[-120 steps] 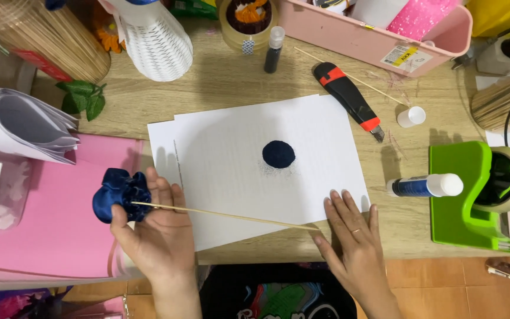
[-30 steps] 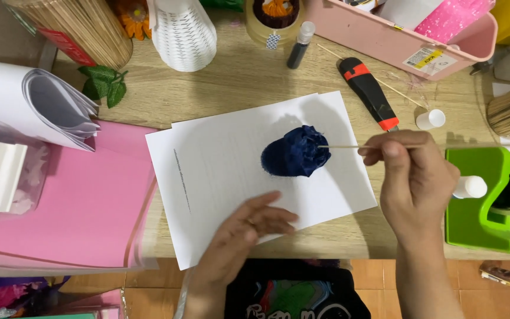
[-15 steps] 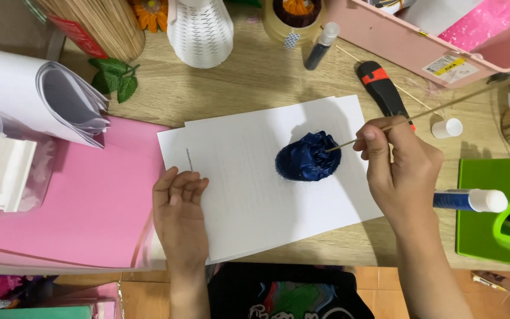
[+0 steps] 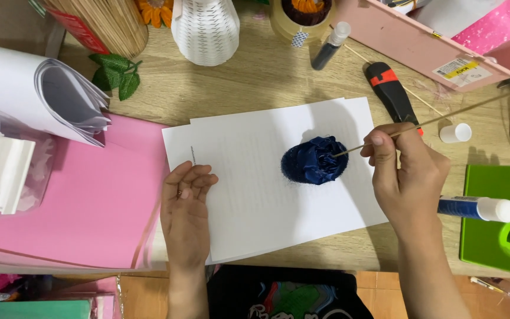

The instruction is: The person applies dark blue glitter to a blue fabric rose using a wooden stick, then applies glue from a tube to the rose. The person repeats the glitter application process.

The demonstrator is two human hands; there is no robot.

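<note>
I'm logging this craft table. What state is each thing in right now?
Blue fabric flower: on its stick, lying on the white paper.
Stick: pinched by right hand.
White paper: flat, pinned by left hand.
Glue tube: capped, lying down.

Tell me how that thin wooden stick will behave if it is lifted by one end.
The wooden stick looks long and very thin, so probably light and a bit bendy. The blue flower on its tip may make it droop. The right hand pinches it; round, it could roll if dropped.
</note>
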